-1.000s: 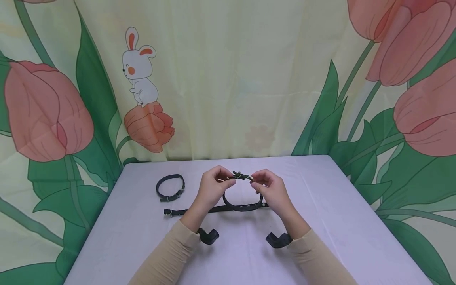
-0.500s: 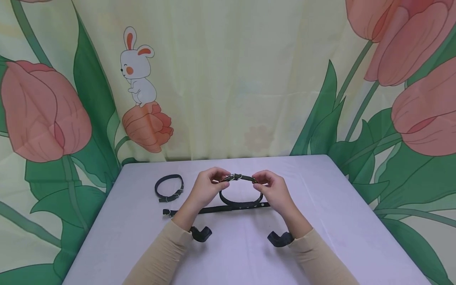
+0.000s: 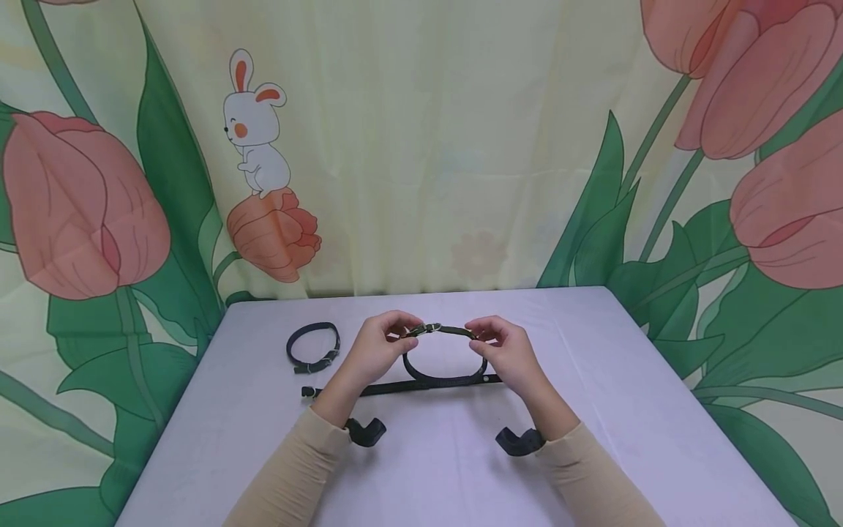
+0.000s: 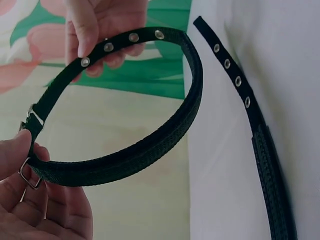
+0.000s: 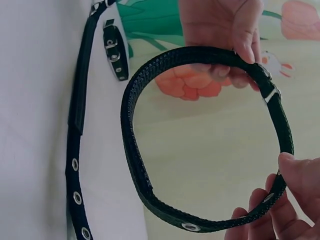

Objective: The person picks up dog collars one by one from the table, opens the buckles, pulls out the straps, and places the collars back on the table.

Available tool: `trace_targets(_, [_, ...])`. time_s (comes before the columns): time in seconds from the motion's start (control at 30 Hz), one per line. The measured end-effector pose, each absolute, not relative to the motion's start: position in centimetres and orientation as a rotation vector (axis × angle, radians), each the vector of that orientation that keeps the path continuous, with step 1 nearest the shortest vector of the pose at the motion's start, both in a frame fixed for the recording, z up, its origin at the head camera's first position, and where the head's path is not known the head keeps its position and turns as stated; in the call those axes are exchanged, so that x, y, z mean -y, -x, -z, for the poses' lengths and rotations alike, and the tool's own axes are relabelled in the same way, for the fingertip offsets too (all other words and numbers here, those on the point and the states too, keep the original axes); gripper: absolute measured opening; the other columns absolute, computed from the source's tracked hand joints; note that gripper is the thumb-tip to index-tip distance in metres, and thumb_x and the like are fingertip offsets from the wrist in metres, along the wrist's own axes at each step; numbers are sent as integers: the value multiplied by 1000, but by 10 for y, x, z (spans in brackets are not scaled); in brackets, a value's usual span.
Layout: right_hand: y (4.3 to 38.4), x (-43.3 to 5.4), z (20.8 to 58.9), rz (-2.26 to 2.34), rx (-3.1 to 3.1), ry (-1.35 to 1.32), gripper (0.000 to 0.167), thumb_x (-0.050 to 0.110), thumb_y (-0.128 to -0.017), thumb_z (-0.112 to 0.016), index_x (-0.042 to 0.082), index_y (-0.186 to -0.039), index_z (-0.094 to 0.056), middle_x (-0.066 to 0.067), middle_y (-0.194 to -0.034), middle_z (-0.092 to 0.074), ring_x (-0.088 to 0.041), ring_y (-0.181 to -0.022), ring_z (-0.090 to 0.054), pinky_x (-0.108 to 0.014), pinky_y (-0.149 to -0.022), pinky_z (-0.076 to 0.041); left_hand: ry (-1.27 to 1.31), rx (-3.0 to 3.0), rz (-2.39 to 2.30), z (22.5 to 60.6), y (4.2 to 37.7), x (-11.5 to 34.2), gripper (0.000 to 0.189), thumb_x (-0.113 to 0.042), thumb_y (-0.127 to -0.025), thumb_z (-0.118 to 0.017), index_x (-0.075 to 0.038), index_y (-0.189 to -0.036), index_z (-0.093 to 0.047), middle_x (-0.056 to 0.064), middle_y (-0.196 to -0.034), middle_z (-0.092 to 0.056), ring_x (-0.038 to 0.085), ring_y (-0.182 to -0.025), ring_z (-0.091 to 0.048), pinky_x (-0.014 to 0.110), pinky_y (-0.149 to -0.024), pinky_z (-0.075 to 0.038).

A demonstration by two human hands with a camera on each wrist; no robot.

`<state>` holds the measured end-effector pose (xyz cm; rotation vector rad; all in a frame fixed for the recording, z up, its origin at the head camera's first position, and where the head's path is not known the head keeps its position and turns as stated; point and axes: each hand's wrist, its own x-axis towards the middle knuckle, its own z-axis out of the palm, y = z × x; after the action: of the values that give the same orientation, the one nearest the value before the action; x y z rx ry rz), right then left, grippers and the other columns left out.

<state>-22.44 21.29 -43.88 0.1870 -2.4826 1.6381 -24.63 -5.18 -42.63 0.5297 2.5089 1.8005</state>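
Note:
A black buckled collar, looking like a pet collar, is held up as a closed loop between both hands. My left hand pinches it between thumb and fingers beside the metal buckle and a square metal ring. On the opposite side, my right hand pinches the strap among its metal eyelets. Behind the loop in the head view, a second black collar lies stretched out flat, its right end hidden by my right hand. Eyelets line one end of it in the left wrist view.
A third black collar, buckled into a ring, lies at the back left of the white-covered table. Behind the table hangs a curtain printed with tulips and a rabbit. Each wrist carries a black curved mount.
My left hand has moved left along with the buckle, while the right stays nearly in place. The hands are farther apart and the held loop is stretched wider and flatter.

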Motion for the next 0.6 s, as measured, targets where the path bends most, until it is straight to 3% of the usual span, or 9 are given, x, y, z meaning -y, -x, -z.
trace_targets(0.37, [223, -218, 439, -1674, 2470, -222, 35, -5, -94, -74, 7, -126, -74, -20, -112, -69, -25, -102, -65, -26, -83, -57, -507, -2510, -1778, 423, 244, 64, 45, 2, -96, -76, -19, -135, -74, 6, -112, -67, 21, -108, -62, 39, -98, -58])
trace_targets(0.6, [222, -222, 441, -1696, 2458, -211, 34, -6, -93, -74, 6, -125, -72, -17, -109, -67, -23, -100, -65, -26, -83, -59, -467, -2531, -1759, 422, 241, 74, 41, 1, -95, -78, -17, -131, -74, 12, -113, -68, 23, -108, -65, 40, -96, -57])
